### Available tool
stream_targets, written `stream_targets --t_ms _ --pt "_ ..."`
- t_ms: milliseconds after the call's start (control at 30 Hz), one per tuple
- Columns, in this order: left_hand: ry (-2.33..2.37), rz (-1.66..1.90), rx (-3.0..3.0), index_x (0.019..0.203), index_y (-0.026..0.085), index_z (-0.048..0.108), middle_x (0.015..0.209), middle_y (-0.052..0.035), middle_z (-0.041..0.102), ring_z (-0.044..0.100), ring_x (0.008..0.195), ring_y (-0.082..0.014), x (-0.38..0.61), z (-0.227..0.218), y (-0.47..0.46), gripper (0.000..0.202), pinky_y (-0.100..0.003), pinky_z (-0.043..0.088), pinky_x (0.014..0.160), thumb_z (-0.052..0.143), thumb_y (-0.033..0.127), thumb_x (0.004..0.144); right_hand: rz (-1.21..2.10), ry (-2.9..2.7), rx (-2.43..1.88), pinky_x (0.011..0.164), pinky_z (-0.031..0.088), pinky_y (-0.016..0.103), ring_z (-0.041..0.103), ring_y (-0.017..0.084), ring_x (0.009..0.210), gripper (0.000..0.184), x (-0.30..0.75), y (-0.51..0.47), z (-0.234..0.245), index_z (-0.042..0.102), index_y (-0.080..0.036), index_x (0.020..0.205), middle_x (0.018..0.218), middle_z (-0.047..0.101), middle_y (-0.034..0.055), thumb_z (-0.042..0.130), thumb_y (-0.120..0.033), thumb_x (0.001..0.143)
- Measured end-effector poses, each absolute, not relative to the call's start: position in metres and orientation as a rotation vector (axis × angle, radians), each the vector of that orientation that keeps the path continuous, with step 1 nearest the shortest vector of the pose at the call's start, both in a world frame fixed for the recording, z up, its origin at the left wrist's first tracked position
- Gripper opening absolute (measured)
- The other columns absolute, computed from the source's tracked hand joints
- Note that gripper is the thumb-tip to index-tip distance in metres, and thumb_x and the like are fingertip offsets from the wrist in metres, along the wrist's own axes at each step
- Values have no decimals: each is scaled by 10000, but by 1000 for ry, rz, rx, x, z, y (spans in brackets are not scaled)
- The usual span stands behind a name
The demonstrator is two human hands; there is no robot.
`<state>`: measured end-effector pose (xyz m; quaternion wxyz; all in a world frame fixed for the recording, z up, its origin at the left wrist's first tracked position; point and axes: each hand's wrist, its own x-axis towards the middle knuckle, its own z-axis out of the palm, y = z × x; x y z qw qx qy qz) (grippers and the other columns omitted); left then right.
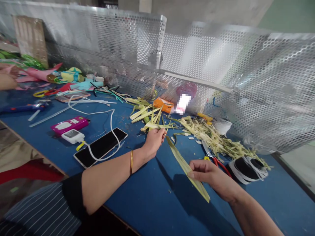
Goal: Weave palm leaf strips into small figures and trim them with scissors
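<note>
White pixel blocks mask an object (182, 104) beside the orange packet (162, 105); another person's hand (7, 80) is cut off at the left edge. Fingers curled nearly closed, the left hand (154, 141) grips the upper end of a pale-green leaf strip (177, 156), slanting above the blue worktop (152, 198). The right hand (208, 173) pinches its lower part between thumb and fingers.

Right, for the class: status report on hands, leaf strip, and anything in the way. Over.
Left hand closed at far end of leaf strip. Right hand pinching its nearer part. Scissors and spool beside right hand.
</note>
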<state>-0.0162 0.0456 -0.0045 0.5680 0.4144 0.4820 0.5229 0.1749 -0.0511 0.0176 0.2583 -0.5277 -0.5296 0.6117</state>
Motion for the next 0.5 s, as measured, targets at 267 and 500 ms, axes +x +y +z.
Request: stream_targets --t_ms 267,500 --pt "926 1097 863 956 146 627 876 -59 683 607 612 -106 -21 3 40 437 -234 481 540 602 563 830 1440 -1263 -1411 487 339 223 421 94 505 459 167 -49 8 552 -180 614 550 507 -31 792 -571 603" --pt "821 762 1129 750 136 678 721 -21 669 599 657 -110 -4 -4 5 203 -233 465 648 728 332 735 1229 -1401 -1383 481 398 235 455 103 479 440 143 -47 -15 544 -194 614 537 507 -37 699 -597 697"
